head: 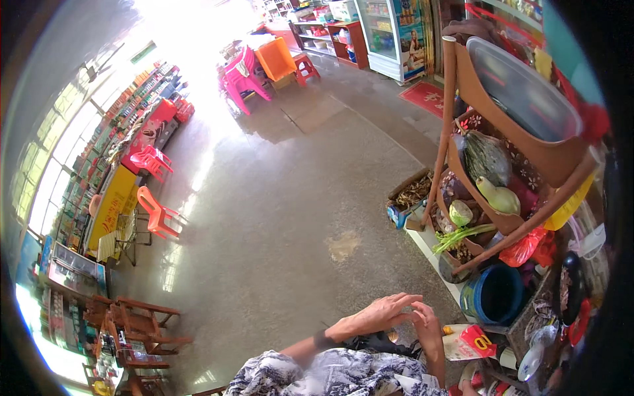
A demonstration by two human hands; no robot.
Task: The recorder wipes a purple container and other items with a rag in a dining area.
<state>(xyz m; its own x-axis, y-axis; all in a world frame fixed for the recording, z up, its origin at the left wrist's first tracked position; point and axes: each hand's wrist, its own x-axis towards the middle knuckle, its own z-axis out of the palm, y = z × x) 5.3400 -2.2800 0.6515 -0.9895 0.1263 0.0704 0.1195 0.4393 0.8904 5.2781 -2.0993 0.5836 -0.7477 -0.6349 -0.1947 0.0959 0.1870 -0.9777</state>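
At the lower middle, my left hand (379,313) reaches to the right with a dark band on its wrist, its fingers meeting those of my right hand (427,319). The fingertips of both hands touch or overlap, and no object shows between them. Below them is a black-and-white patterned garment (342,369), with some black material (381,341) just under the hands. A white, red and yellow package (470,341) lies right beside my right hand.
At right, a tiered brown rack (532,148) holds a dark green squash (483,156), a pale gourd (498,197) and other vegetables. A blue bucket (470,297) stands below it. Plastic chairs (156,213) and wooden chairs (143,321) stand at left, a glass-door refrigerator (379,37) at the back.
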